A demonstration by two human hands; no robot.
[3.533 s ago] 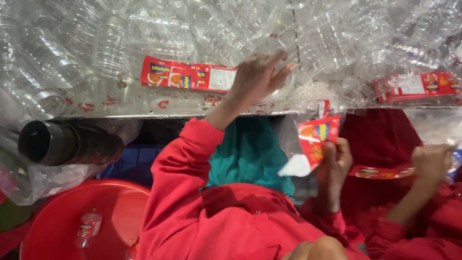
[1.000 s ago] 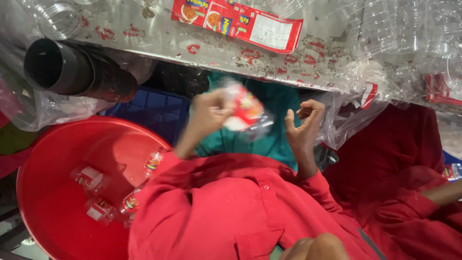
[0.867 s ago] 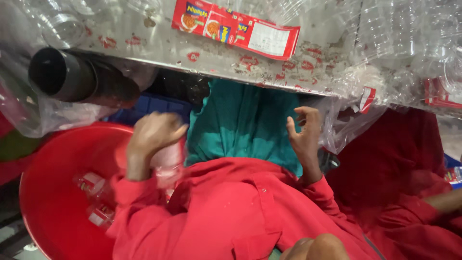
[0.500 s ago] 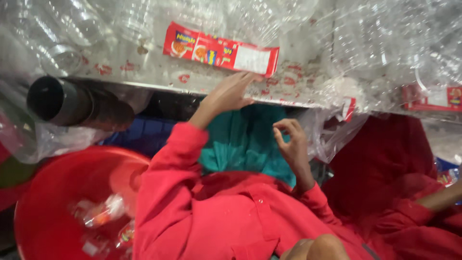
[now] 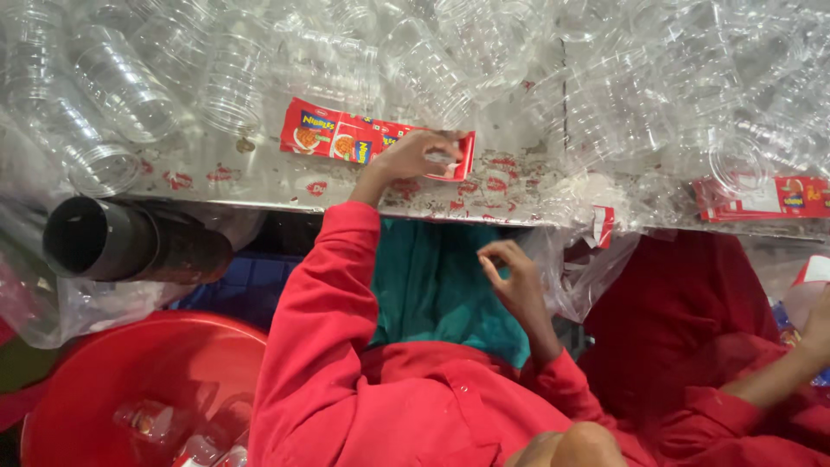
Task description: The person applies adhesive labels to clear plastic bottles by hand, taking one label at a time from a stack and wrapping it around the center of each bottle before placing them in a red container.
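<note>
The red label strip (image 5: 373, 141) is pinched at its right end by the left hand (image 5: 413, 156), near the metal table (image 5: 216, 177)'s front edge; the right hand (image 5: 516, 281) is held loosely curled, empty, below that edge

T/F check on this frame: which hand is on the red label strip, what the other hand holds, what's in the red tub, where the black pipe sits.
1. The left hand rests on the red label strip on the table. True.
2. The right hand holds a bottle. False: it is empty, fingers curled, below the table edge.
3. The red tub at lower left is empty. False: a few clear bottles with red labels lie in it.
4. A black pipe lies under the table edge at left. True.
5. The clear bottles on the table all stand upright. False: they lie heaped on their sides.
</note>
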